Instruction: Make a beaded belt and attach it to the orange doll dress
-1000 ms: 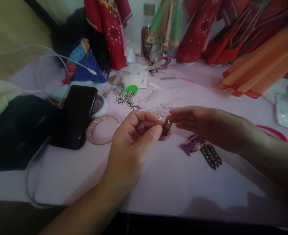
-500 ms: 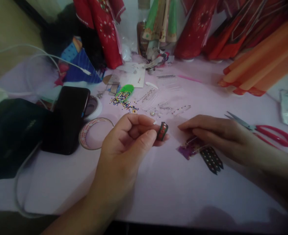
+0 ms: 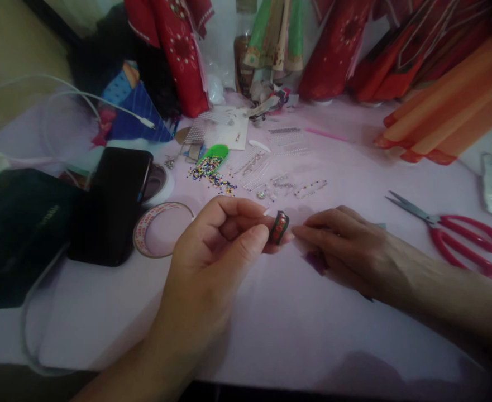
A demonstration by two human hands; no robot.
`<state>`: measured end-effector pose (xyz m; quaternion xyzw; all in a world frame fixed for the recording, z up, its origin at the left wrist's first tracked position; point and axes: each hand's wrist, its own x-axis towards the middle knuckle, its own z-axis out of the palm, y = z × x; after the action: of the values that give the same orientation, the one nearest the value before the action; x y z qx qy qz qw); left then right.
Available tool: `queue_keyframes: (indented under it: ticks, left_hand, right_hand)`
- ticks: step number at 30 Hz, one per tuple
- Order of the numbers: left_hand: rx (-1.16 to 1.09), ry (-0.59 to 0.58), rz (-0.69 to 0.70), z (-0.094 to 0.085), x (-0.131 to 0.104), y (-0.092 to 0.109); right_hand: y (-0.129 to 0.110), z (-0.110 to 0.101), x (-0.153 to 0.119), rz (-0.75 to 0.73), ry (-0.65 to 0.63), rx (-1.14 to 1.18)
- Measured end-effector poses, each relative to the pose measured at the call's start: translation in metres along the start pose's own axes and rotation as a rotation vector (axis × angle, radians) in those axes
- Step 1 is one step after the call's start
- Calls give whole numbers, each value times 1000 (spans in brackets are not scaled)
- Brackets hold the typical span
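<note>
My left hand [image 3: 212, 257] is closed, pinching a small curled band [image 3: 278, 228] between thumb and fingers. The band is dark green at its edges with a red decorated middle. Close to its right side are the fingertips of my right hand [image 3: 346, 240], pressed together. What they pinch, if anything, is too small to make out. Beneath my right hand a purple scrap [image 3: 316, 262] pokes out, mostly covered. Scissors [image 3: 450, 231] with red handles lie open to the right of that hand.
Left of my hands are a tape roll [image 3: 142, 234], a black phone [image 3: 109, 206] and a dark bag [image 3: 23, 234]. Loose beads [image 3: 212, 173] spill from a green dish [image 3: 219, 152]. Rhinestone strips [image 3: 285, 131] lie farther back, before red dressed figures [image 3: 187, 61] and an orange skirt [image 3: 450, 106].
My right hand has moved left from above the purple scrap, bringing its fingertips beside the band and covering the dark studded strips. My left hand stays nearly still.
</note>
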<state>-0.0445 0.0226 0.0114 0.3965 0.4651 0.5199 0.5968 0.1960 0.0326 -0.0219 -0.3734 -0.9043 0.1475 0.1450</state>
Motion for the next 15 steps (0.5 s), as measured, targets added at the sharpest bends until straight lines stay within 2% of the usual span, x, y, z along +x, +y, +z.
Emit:
queue_keyframes:
  ticks: [4, 8, 10, 13, 15]
  left_hand:
    - [6, -18, -6, -1, 0, -1]
    - [3, -18, 1, -1, 1, 0]
    - [-14, -30, -6, -1, 1, 1]
    - [-43, -46, -17, 1, 2, 2]
    - [-62, -59, -22, 3, 2, 3]
  right_hand:
    - [-1, -2, 0, -4, 12, 19]
    - [-5, -14, -1, 101, 84, 303]
    - [-6, -20, 0, 277, 106, 560]
    - [-7, -25, 3, 545, 90, 1126]
    - [-6, -24, 5, 611, 80, 1454]
